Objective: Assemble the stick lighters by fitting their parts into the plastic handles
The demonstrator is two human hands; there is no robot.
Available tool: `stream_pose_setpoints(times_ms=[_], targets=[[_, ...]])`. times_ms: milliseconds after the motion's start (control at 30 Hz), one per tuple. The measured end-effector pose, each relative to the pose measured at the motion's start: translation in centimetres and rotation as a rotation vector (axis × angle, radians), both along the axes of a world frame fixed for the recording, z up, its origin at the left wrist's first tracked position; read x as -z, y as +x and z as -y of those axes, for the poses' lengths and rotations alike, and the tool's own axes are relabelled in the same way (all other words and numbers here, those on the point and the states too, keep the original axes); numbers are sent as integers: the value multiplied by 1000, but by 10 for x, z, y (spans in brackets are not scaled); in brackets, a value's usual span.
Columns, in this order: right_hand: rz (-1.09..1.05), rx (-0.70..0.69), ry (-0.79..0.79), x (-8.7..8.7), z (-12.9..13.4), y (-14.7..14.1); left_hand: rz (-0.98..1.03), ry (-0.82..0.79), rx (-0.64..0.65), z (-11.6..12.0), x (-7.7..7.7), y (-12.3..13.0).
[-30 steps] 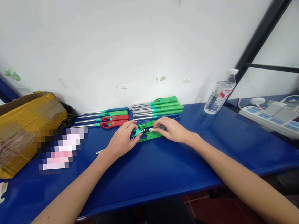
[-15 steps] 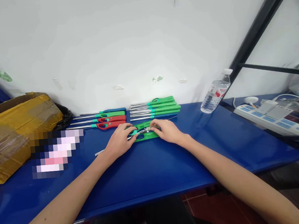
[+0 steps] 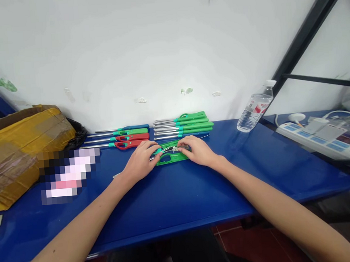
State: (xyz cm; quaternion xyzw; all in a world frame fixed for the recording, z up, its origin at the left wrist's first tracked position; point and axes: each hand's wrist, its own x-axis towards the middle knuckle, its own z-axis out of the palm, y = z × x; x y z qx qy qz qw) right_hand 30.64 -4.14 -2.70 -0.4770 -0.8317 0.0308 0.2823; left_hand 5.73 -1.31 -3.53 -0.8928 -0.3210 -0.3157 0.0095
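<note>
A long-necked lighter lies opened on the blue table, its green casing half (image 3: 173,158) nearest me and another green half partly seen behind it. My left hand (image 3: 141,160) closes its thumb and fingers round the teal collar end of this lighter. Its metal tube (image 3: 118,175) sticks out beneath my left wrist. At the other end, my right hand (image 3: 197,151) pinches the lighter's inner part, a small clearish piece with a white and metal tip (image 3: 175,148). My fingers hide much of the inside.
Assembled green lighters (image 3: 195,121) are stacked by the wall. Red lighters (image 3: 133,144), with a green and a blue one, lie left of them. A taped cardboard box (image 3: 28,154) stands left, a water bottle (image 3: 254,110) and a power strip (image 3: 324,139) right.
The whole view has shifted slightly. My right fingers have moved a little on the inner part, and more of the near casing half shows. Both hands keep their hold.
</note>
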Motion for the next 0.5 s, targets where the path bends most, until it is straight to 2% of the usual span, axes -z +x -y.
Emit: stream_pose_setpoints(times_ms=[500], targets=[[45, 27, 28, 9, -2, -3, -58, -35, 0, -8, 5, -5]])
